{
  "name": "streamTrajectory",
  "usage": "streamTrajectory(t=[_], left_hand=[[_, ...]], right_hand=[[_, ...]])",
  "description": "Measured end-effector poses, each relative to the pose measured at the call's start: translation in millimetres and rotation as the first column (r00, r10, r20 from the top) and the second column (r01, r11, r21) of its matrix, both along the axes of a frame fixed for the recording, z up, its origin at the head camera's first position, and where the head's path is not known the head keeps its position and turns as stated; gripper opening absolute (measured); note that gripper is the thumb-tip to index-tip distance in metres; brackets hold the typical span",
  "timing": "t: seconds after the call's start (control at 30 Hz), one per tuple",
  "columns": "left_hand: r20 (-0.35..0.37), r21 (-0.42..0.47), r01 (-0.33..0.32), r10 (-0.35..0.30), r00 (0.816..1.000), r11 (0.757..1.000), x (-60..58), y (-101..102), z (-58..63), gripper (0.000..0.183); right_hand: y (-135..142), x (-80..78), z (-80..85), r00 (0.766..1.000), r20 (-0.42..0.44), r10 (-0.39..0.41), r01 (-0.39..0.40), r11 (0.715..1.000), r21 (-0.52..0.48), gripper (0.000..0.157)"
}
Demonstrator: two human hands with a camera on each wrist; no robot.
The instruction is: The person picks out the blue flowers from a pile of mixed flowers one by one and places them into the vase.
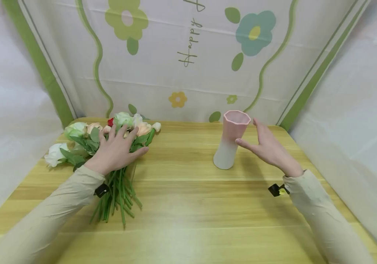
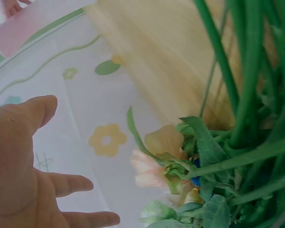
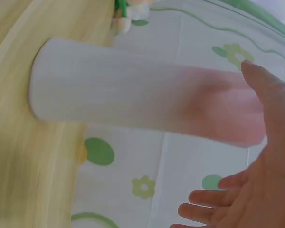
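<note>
A vase [image 1: 228,146], pink at the top and fading to white at the base, stands upright on the right half of the table. Beside its upper part is my right hand [image 1: 269,146], fingers extended and thumb apart; whether the thumb touches the vase I cannot tell. In the right wrist view the pink end of the vase [image 3: 228,109] lies by that thumb. On the left, a bouquet of flowers [image 1: 79,130] with long green stems [image 1: 119,198] lies on the table. Over it spreads my left hand [image 1: 115,146], fingers straight and apart, gripping nothing.
The wooden table [image 1: 181,205] carries both things. Behind it hangs a white cloth [image 1: 162,55] printed with flowers and lettering, and pale cloth walls [image 1: 350,91] flank the sides. A small black device [image 1: 101,190] is worn at each wrist.
</note>
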State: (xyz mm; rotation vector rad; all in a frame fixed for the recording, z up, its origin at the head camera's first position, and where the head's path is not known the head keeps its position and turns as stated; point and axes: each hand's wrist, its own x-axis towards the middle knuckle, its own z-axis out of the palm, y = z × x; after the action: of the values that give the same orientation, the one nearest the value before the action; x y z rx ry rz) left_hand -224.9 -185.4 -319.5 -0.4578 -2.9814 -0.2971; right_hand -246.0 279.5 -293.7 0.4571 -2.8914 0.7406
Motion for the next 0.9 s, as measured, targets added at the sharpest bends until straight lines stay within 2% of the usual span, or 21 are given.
streamTrajectory(t=[0.17,0.37,0.63,0.77,0.9], left_hand=[[-0.020,0.023,-0.001,0.001,1.000,1.000,-0.2,2,3.9,0.092],[-0.014,0.055,0.001,0.000,1.000,0.999,1.2,4,8.8,0.091],[-0.009,0.077,0.007,-0.006,1.000,0.997,2.5,5,10.2,0.094],[-0.005,0.089,0.009,-0.008,1.000,0.996,2.8,5,12.4,0.092],[0.003,0.107,0.006,-0.006,1.000,0.994,3.8,4,15.2,0.090]], right_hand=[[-13,0.3,4.9,0.999,-0.032,-0.042,0.036,0.985,-0.170,0.109],[-29,-1.9,6.7,0.995,-0.054,-0.081,0.056,0.931,-0.360,0.110],[-46,-1.2,-3.2,0.995,-0.027,-0.094,0.071,0.888,-0.454,0.103],[-53,-0.3,-10.6,0.991,-0.008,-0.132,0.110,0.855,-0.507,0.105],[-58,-3.7,-17.8,0.983,-0.045,-0.179,0.130,0.843,-0.522,0.103]])
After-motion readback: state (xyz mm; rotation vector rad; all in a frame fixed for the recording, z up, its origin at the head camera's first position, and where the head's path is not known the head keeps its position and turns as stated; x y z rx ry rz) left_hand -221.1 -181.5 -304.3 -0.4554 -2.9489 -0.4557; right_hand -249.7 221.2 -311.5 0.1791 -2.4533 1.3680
